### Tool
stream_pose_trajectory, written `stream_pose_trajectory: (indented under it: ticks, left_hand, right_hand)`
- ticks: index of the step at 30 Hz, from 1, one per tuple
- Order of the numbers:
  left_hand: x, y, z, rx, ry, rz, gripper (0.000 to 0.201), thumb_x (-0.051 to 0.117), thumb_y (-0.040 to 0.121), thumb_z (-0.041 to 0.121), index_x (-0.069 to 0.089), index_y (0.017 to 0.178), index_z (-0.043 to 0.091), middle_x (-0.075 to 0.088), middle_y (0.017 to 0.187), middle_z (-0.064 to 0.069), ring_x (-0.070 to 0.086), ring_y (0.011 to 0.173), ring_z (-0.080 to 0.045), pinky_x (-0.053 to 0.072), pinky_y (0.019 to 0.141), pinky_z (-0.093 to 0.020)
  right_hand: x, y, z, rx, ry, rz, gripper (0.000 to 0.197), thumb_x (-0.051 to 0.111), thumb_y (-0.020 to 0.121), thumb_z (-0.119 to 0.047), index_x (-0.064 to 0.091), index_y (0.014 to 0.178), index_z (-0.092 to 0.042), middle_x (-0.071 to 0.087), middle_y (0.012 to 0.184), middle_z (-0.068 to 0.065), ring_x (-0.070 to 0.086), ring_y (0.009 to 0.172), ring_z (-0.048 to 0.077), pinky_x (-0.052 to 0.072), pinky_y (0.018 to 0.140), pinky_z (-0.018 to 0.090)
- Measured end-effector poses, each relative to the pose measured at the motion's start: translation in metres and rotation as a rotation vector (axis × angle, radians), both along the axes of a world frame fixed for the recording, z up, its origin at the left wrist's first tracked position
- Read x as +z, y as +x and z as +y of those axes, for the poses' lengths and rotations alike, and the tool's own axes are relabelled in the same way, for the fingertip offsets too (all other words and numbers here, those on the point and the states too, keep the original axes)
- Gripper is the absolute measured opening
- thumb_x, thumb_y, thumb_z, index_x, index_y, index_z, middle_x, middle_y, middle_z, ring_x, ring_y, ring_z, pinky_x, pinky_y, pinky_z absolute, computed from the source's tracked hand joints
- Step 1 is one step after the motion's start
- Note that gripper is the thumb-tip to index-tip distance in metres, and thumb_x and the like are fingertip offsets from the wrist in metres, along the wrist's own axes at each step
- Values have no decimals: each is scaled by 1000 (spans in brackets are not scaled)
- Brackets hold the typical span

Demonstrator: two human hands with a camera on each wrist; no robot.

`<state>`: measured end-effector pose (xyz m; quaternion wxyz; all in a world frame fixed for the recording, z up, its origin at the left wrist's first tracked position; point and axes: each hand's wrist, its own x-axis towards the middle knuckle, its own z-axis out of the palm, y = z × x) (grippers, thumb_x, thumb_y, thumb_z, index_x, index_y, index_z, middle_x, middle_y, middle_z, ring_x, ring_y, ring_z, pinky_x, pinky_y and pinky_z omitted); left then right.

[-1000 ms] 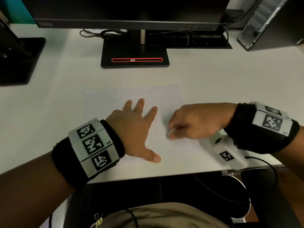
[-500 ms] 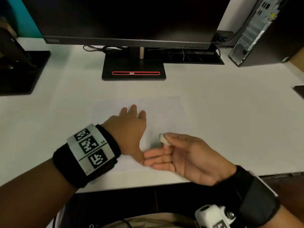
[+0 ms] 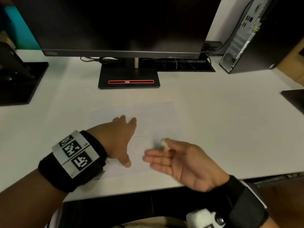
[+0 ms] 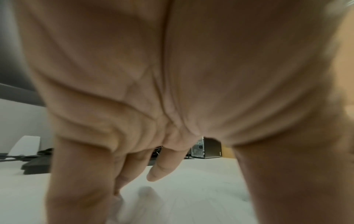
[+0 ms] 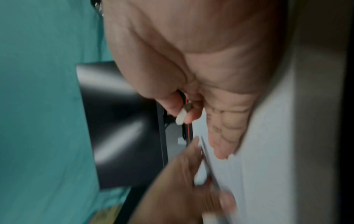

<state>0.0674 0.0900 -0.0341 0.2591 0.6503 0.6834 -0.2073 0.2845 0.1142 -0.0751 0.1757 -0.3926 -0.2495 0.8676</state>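
Observation:
A white sheet of paper [image 3: 153, 117] lies flat on the white desk [image 3: 222, 122] in front of the monitor. My left hand [image 3: 121, 137] rests on the sheet's left part with straight, spread fingers, palm down. My right hand [image 3: 179, 158] hovers palm-up over the sheet's near right part, its lower fingers extended. Thumb and forefinger pinch a small white eraser [image 3: 165, 144]; the same eraser [image 5: 182, 116] shows between the fingertips in the right wrist view. In the left wrist view the left hand's fingers [image 4: 162, 165] point down at the paper [image 4: 191, 189].
A dark monitor [image 3: 125, 25] on a black stand [image 3: 129, 79] stands at the back centre, with cables behind it. A computer tower [image 3: 256, 35] is at the back right, another black stand [image 3: 19, 83] at the left, and a dark object [image 3: 294, 101] at the right edge.
My right hand lifted off the paper with the eraser and turned palm-up, drawing back toward the desk's near edge. The left hand stayed on the sheet. The head view tilted up.

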Motion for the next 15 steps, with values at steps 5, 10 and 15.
stream_pose_trajectory:
  ticks: [5,10,15]
  left_hand:
    - [-2,-2,-3,19,22,-7,142,86,68,50,-21,154,13,-4,165,-15,12,151,-28,32,116,-44]
    - [-3,-2,-3,30,58,-1,148,89,63,53,-19,154,9,0,165,-11,13,151,-26,32,115,-45]
    - [-4,-6,-8,79,7,-54,144,85,68,53,-24,153,13,-16,165,-2,-10,151,-31,20,121,-47]
  right_hand:
    - [12,19,55,-649,48,56,29,52,101,-22,58,74,-14,63,116,22,69,110,36,54,101,43]
    - [11,-21,10,-91,-22,55,31,52,99,-24,64,81,-2,68,114,31,69,102,40,56,96,44]
    - [6,-20,36,-194,-57,3,40,46,105,-27,58,72,-7,69,112,34,69,104,40,54,99,43]
